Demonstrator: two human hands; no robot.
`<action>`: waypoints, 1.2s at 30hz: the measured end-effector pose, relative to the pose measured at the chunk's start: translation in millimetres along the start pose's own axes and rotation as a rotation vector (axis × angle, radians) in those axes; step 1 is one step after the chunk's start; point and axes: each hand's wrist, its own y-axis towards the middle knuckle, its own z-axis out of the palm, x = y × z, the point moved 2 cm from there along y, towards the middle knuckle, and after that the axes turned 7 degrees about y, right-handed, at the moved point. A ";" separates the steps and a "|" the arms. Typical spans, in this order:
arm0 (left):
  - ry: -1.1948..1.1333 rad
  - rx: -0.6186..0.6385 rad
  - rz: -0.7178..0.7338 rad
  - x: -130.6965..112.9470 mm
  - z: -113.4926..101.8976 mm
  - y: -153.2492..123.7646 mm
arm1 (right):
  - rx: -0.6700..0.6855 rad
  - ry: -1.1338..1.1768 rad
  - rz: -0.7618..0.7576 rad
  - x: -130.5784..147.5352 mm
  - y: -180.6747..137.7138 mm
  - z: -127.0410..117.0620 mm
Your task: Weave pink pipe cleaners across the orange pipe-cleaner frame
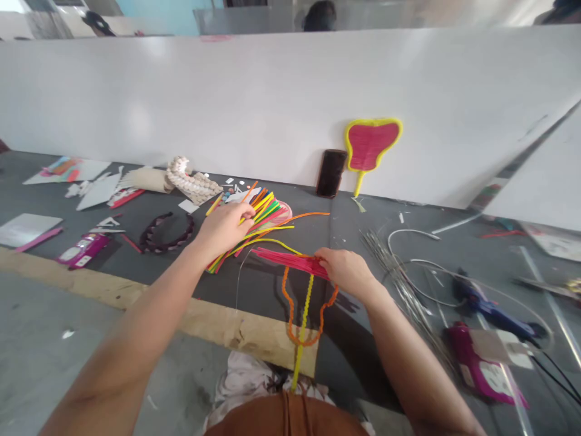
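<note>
While the left hand (pixel 226 225) grips colourful strips (pixel 254 221) on the tabletop (pixel 190 266), the right hand (pixel 347 270) pinches pink strips (pixel 290 260) over an orange frame (pixel 303 315).

My left hand (pixel 226 227) is touching smooth, shiny plastic strips (pixel 254 221). My right hand (pixel 347 270) is pinching shiny pink strips (pixel 290 261). Thin metal wires (pixel 394 266) are lying just right of it, on a matt grey mat (pixel 254 284).

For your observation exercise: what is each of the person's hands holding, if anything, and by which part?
The right hand pinches the near ends of a bunch of pink strips. The left hand rests on the pile of coloured strips; a grip cannot be told.
</note>
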 end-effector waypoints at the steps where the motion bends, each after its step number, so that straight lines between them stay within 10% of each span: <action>1: 0.096 0.041 0.010 8.8 9.4 -3.0 | 0.018 -0.003 0.004 -1.1 4.5 4.0; 8: 0.293 0.091 -0.024 31.5 61.0 -9.0 | 0.043 -0.025 -0.051 2.5 21.5 10.1; 19: 0.206 0.086 -0.052 27.9 76.2 19.7 | -0.110 0.110 -0.150 7.4 15.6 -12.1; 26: 0.028 0.096 -0.135 43.7 71.1 18.4 | -0.058 0.859 -0.108 36.3 69.5 -10.6; 36: -0.249 0.065 -0.175 54.9 70.2 4.6 | -0.029 1.276 0.011 112.1 142.3 27.4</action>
